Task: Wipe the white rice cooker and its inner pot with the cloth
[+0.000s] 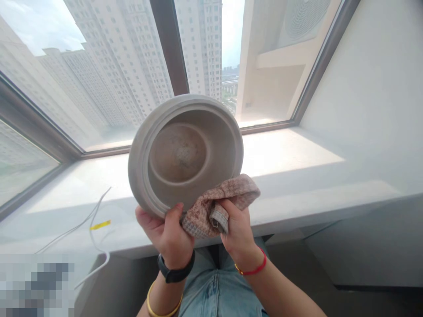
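Observation:
A round, pale grey pot (224, 136) is tilted so that its hollow inside faces me, with a brownish, stained round bottom. My left hand (172, 235) grips its lower left rim, thumb over the edge and fingers behind. Bunched in my right hand (238, 231) is a pinkish-brown checked cloth (206, 211), which lies against the lower right rim of the pot. Part of the cloth covers that rim, so I cannot see the pot's edge there.
Below the pot runs a white windowsill (280, 185), partly sunlit. A thin white cable (94, 242) with a yellow tag (100, 225) lies on its left side. Large windows with a dark frame (170, 44) stand behind, and a white wall (373, 97) closes the right.

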`<state>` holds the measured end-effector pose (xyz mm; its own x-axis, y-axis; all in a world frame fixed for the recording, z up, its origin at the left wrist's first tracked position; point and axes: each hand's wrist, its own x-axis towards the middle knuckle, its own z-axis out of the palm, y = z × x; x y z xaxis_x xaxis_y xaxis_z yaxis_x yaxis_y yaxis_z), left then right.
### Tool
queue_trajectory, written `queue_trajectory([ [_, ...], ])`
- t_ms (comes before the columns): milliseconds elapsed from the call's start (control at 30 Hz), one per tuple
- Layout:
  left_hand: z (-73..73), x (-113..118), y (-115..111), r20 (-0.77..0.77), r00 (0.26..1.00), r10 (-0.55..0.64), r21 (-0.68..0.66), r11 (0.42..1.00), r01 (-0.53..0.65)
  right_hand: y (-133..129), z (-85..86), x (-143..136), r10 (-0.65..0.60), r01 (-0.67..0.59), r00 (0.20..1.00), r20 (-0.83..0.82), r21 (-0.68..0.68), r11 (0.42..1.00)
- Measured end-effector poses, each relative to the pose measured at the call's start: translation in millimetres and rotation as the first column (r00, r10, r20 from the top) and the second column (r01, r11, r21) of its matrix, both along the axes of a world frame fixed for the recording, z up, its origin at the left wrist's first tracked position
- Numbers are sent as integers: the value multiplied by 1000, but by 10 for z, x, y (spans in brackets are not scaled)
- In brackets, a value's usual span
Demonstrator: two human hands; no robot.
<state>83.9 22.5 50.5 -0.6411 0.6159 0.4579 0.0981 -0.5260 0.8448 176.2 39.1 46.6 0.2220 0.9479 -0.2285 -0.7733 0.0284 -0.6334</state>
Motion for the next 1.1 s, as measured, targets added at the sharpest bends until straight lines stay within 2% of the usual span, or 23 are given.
queue_trajectory([
  [100, -5, -21, 5, -93, 996, 9, 95, 995, 0, 90, -22, 177, 23, -24, 999, -31, -22, 999],
  [167, 40, -137, 18, -261, 964, -39, 111, 991, 71, 154, 12, 356, 14, -14, 1000, 3, -27, 1000],
  [233, 125, -307, 22, -458, 889, 8, 144, 987, 66, 199, 86, 550, -7, 8, 998, 68, -9, 1000],
  [267, 179, -394, 19, -565, 823, 56, 162, 986, 44, 211, 132, 639, -22, 21, 995, 100, 15, 1000],
  [333, 298, -533, 5, -787, 611, 88, 149, 988, 50, 213, 232, 775, -41, 29, 987, 155, 81, 996],
  [400, 400, -594, -10, -944, 329, -22, 23, 991, 132, 191, 326, 841, -41, 13, 978, 203, 138, 990],
  [467, 449, -576, -18, -986, 90, -141, -121, 972, 199, 165, 400, 846, -24, -17, 967, 254, 158, 987],
  [533, 425, -508, -13, -981, -41, -189, -193, 958, 212, 150, 445, 818, -8, -42, 954, 299, 158, 987],
  [667, 241, -367, 31, -980, -153, -124, -154, 966, 209, 160, 472, 768, -7, -48, 947, 322, 161, 986],
  [767, 138, -320, 77, -989, -148, 4, -30, 973, 229, 182, 492, 792, -12, -52, 942, 336, 183, 982],
  [867, 140, -328, 102, -996, -46, 77, 64, 971, 230, 223, 532, 889, 16, -86, 939, 343, 190, 978],
  [900, 161, -340, 102, -997, 18, 72, 74, 972, 222, 244, 545, 938, 6, -78, 941, 337, 200, 977],
  [967, 224, -370, 89, -981, 189, 37, 73, 980, 186, 296, 570, 1048, -88, 7, 948, 306, 256, 967],
  [1033, 307, -390, 66, -923, 384, 19, 68, 991, 115, 354, 591, 1149, -228, 131, 937, 264, 340, 931],
  [1100, 396, -385, 45, -847, 530, 35, 59, 998, 29, 405, 619, 1206, -297, 177, 917, 266, 395, 902],
])
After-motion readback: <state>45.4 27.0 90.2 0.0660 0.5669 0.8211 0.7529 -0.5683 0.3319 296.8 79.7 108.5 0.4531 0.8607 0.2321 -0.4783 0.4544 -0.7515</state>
